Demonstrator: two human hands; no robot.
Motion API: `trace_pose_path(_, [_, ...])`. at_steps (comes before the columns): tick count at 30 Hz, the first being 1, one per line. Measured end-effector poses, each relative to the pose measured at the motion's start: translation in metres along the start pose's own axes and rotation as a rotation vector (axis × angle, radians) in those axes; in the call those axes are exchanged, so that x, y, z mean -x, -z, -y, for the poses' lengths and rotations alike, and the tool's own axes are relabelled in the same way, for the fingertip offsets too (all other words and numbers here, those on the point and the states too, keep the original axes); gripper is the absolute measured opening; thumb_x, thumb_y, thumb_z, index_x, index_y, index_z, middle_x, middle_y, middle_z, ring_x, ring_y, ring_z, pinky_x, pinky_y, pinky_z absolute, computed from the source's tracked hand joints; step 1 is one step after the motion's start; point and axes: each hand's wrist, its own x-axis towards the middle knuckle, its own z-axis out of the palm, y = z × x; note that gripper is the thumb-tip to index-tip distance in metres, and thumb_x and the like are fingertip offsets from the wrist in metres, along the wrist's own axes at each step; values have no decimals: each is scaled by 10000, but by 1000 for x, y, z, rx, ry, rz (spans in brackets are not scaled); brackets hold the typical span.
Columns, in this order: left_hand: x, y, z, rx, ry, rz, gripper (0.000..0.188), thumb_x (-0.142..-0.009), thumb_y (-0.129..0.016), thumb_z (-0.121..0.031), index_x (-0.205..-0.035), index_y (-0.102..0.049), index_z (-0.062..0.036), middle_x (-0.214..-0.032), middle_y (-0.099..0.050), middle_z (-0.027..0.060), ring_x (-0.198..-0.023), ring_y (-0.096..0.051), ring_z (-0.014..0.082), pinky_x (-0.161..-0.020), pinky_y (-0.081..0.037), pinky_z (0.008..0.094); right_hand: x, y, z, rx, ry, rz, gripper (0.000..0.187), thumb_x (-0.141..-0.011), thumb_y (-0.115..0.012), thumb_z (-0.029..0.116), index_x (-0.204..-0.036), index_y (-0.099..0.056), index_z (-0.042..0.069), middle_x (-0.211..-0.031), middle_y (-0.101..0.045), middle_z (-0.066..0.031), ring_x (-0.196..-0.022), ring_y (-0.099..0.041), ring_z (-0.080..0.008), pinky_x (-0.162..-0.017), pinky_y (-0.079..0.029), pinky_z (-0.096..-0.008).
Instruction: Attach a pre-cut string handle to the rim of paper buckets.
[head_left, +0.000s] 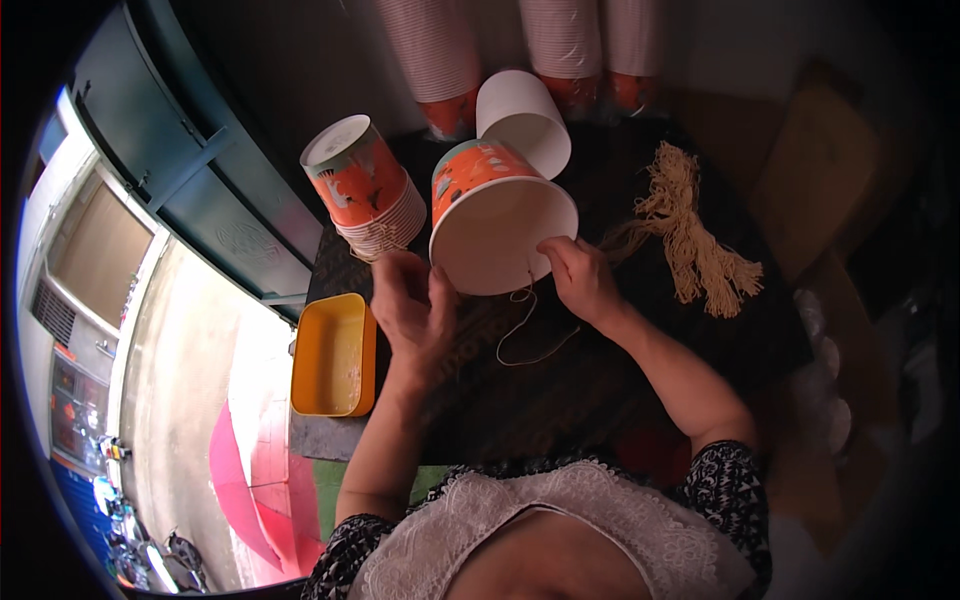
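Observation:
An orange-patterned paper bucket point(485, 168) lies tipped over, its white open mouth facing me. My right hand point(588, 288) pinches its right rim. A thin string point(515, 362) hangs from the lower rim in a loose loop onto the table. My left hand point(408, 305) is beside the bucket's left rim, fingers curled and thumb near the edge; whatever it grips is hidden. Just beyond it, a stack of upturned orange-patterned buckets point(362, 185) has loose pale strings point(378, 243) lying over its lowest rims.
On the dark table point(650, 370) lies a bundle of pale strings point(700, 250) at right. A yellow plastic tub point(334, 360) stands at the left edge. Behind are a plain white bucket point(525, 120) and tall stacks of paper buckets point(430, 50). A pink umbrella point(255, 490) shows outside at left.

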Motion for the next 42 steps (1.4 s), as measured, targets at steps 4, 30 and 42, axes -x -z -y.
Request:
trace_pose_path(4, [-46,14,-41,-239,-28,96,633,-739,-683,-195,-1280,-427,13,-1153,-515,226,-1014,-564,381,-856,-464,438,-21,19,12,114,133,-33,121,-838,-550,2,-944,-600,33,-816,-619,-215,-739,-627,-409,-599,-517,-441])
trace_pose_path(30, [-82,5,-38,-206,31,-87,601,-848,-551,-8,-1385,-292,70,-1360,-418,282,-1273,-415,429,-1047,-364,449,-90,19,66,83,223,-215,262,-806,-648,-46,-1046,-558,9,-1038,-542,-115,-677,-547,-173,-543,-471,-276])
trace_pose_path(42, [-72,-4,-49,-296,-124,-80,760,-785,-611,2,-1425,-201,34,-1379,-374,296,-1227,-451,463,-879,-512,454,-89,17,51,323,290,-341,173,-784,-639,-56,-924,-565,14,-814,-565,-126,-648,-574,-273,-567,-471,-344])
